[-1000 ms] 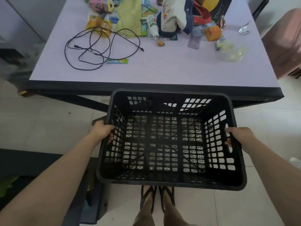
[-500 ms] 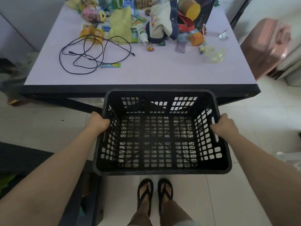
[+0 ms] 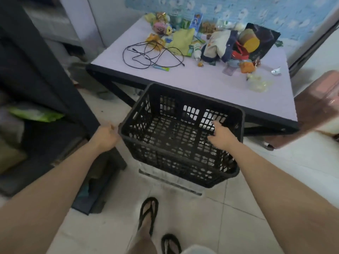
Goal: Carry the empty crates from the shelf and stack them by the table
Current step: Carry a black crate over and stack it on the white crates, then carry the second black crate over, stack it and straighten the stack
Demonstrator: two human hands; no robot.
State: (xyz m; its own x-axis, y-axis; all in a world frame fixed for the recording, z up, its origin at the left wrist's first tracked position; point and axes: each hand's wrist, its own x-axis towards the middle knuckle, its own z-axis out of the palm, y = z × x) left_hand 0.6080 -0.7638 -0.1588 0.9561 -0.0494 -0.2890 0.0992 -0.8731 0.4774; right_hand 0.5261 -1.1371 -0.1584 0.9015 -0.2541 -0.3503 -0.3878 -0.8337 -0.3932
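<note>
Black crate [image 3: 181,142] is empty and tilted, in front of the desk's [image 3: 211,85] near edge, over the tiled floor [image 3: 238,208]. Something pale and blurred shows just under it; can't tell whether the crate rests on that or hangs above it. Left hand [image 3: 105,135] is at the crate's left rim, fingers curled loosely; blur hides whether that grip is closed on the rim or merely touching. Right hand [image 3: 221,137] reaches into the crate from the right, fingers spread open near the far wall, gripping nothing. Desk carries a black cable [image 3: 146,55], a yellow cloth [image 3: 180,40] and mixed clutter. Dark shelf [image 3: 36,74] stands on the left, a pink case [image 3: 319,109] on the right. Feet in black sandals [image 3: 148,215] below the crate.
</note>
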